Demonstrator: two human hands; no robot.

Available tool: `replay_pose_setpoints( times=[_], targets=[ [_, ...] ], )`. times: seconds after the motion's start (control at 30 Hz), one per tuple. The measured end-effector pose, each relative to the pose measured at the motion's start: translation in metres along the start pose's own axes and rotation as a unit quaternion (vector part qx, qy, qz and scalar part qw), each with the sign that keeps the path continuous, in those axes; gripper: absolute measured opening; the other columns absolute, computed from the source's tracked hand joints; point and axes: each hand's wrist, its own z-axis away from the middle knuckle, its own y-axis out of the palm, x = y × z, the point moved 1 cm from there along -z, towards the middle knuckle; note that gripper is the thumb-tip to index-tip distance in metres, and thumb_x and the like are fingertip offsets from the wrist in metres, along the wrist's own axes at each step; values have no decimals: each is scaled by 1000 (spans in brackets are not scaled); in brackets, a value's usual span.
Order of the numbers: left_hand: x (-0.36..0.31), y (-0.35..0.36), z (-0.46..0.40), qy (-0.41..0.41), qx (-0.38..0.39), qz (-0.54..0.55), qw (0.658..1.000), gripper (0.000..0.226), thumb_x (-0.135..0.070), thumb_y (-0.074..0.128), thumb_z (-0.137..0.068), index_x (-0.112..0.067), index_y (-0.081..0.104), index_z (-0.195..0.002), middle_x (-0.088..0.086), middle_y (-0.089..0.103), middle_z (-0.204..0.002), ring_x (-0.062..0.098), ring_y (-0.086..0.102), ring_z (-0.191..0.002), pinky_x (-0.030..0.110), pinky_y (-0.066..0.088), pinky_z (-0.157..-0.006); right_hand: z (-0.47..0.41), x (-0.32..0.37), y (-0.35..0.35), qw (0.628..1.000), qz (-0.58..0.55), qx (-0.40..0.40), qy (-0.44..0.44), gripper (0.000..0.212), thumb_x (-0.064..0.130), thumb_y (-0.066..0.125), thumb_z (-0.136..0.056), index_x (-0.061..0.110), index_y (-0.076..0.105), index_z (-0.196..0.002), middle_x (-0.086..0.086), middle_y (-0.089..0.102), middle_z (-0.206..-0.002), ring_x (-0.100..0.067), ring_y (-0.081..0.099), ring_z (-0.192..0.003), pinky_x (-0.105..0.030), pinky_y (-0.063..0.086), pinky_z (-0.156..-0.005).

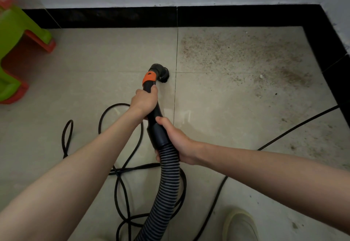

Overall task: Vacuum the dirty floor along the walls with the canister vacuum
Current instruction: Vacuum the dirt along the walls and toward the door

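Gripping the wand with the left hand ahead and the right hand wrapped round the hose cuff behind, the person holds the brush nozzle on the tile. Ahead and right of both grips lies the dirt; sweeping slowly there, tight along the black skirting, should work best. No readable brand or label shows.

Ahead of my nozzle the tiled floor lies open up to the black skirting. To my right, dirt spreads toward the corner, unobstructed. A green-and-orange stool blocks the far left. Loops of black cable clutter the floor beneath my arms.
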Motion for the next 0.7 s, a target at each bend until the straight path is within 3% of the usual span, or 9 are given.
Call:
replay_pose_setpoints(
  times=[0.1, 0.17, 0.27, 0.4, 0.5, 0.63, 0.7],
  targets=[
    [-9, 2, -11, -8, 24, 71, 997, 57, -49, 40, -96, -2, 43, -128, 13, 55, -112, 29, 57, -95, 32, 47, -60, -11, 16, -9, 1000, 12, 5, -9, 52, 57, 48, -91, 5, 47, -96, -9, 51, -65, -20, 54, -50, -29, 51, -52],
    [-15, 5, -17, 5, 37, 90, 995, 54, -47, 40, -97, -2, 43, -128, 12, 54, -106, 24, 55, -87, 29, 41, -54, -20, 29, -18, 1000, 19, -2, -16, 53, 59, 49, -90, 6, 46, -98, -10, 50, -66, -21, 54, -50, -30, 51, -52],
    [-24, 10, -27, 28, 47, 105, 993, 50, -44, 40, -98, -2, 45, -125, 11, 56, -103, 17, 55, -78, 27, 43, -55, -31, 52, -32, 999, 39, 1, -17, 53, 61, 49, -90, 8, 46, -98, -8, 49, -66, -20, 53, -51, -29, 51, -52],
    [-46, 12, -48, 25, 20, 139, 990, 51, -42, 36, -100, 1, 45, -127, 10, 55, -101, 23, 54, -91, 32, 45, -75, -41, 68, -41, 999, -16, 10, -51, 57, 63, 51, -89, 7, 50, -96, -6, 49, -67, -16, 52, -52, -27, 51, -52],
    [-61, 12, -60, 19, 17, 160, 987, 48, -41, 34, -101, -1, 43, -125, 8, 54, -92, 24, 54, -91, 33, 44, -77, -44, 63, -40, 995, -63, 10, -76, 50, 57, 58, -87, 8, 51, -95, -6, 51, -69, -16, 54, -56, -28, 52, -55],
    [-69, 5, -64, 9, 37, 183, 982, 53, -44, 36, -100, -1, 42, -130, 15, 57, -108, 27, 57, -92, 36, 51, -82, -37, 60, -26, 984, -25, -89, -153, 41, 41, 65, -90, 6, 50, -105, -8, 54, -71, -18, 56, -52, -32, 54, -53],
    [-72, 2, -60, -8, 70, 218, 973, 53, -45, 40, -99, -1, 44, -129, 13, 58, -101, 26, 59, -86, 36, 53, -77, -31, 62, -20, 969, 3, -160, -186, 44, 41, 66, -90, 4, 51, -109, -10, 55, -71, -17, 55, -49, -30, 52, -50]
  ],
)
